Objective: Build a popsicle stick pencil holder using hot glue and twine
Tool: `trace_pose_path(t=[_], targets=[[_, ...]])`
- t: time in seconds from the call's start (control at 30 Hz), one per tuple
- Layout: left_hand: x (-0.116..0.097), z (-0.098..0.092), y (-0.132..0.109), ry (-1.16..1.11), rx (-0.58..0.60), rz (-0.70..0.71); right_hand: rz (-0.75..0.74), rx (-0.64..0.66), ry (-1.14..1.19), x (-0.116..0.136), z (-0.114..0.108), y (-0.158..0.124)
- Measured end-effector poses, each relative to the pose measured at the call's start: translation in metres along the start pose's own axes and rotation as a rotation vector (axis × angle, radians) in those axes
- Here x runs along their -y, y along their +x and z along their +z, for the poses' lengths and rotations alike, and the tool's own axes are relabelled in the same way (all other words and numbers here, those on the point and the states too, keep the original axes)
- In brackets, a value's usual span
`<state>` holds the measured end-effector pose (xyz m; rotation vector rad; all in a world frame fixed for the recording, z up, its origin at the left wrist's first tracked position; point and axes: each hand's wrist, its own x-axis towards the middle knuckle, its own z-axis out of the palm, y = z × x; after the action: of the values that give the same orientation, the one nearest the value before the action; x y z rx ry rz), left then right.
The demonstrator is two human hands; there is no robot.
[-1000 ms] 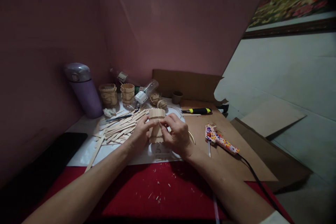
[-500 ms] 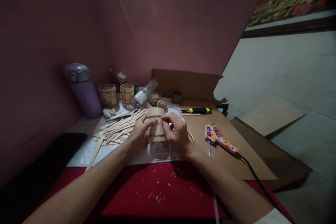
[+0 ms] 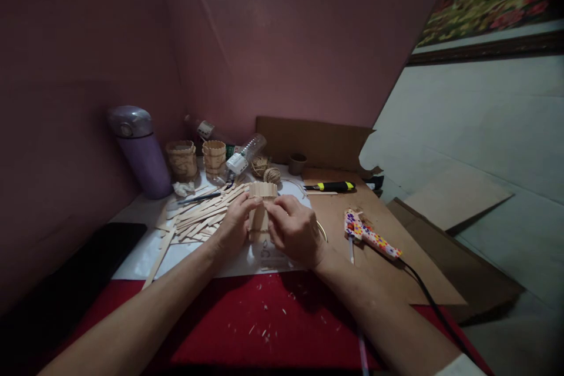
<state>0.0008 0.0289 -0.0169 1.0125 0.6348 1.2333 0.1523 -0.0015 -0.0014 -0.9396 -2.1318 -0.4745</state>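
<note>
A small cup of pale craft sticks (image 3: 263,190) stands upright between my hands, its scalloped top edge showing above my fingers. My left hand (image 3: 235,223) grips its left side, thumb across the front. With thumb and fingers together, my right hand (image 3: 297,229) presses on the front and right side near the upper part. Whether something thin lies under those right fingertips is hidden. Loose craft sticks (image 3: 205,217) lie in a pile just left of the cup, and balls of twine (image 3: 272,175) sit behind it.
A floral glue gun (image 3: 370,234) with a black cord and a utility knife (image 3: 330,187) rest on cardboard at right. Behind stand two decorated stick cups (image 3: 214,158), a plastic bottle (image 3: 247,154), a small brown pot (image 3: 297,163) and a purple flask (image 3: 143,155). Red cloth (image 3: 247,335) covers the front.
My right hand has turned inward across the cup's front, its fingers closing nearer my left thumb. The cup has tilted slightly. My left hand stays on its side.
</note>
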Motion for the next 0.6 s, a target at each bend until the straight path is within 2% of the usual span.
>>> trace_pose_path(t=[0.13, 0.33, 0.6], targets=[[-0.0003, 0.0012, 0.0008, -0.030, 0.010, -0.004, -0.053, 0.026, -0.069, 0.0004, -0.0026, 0.0012], [0.0016, -0.0014, 0.0048, -0.016, -0.023, 0.008, 0.008, 0.013, -0.009, 0.0001, 0.0009, 0.0004], [-0.0025, -0.0012, 0.0042, -0.012, -0.042, -0.021, 0.178, -0.142, 0.240, -0.0028, 0.0070, -0.0001]])
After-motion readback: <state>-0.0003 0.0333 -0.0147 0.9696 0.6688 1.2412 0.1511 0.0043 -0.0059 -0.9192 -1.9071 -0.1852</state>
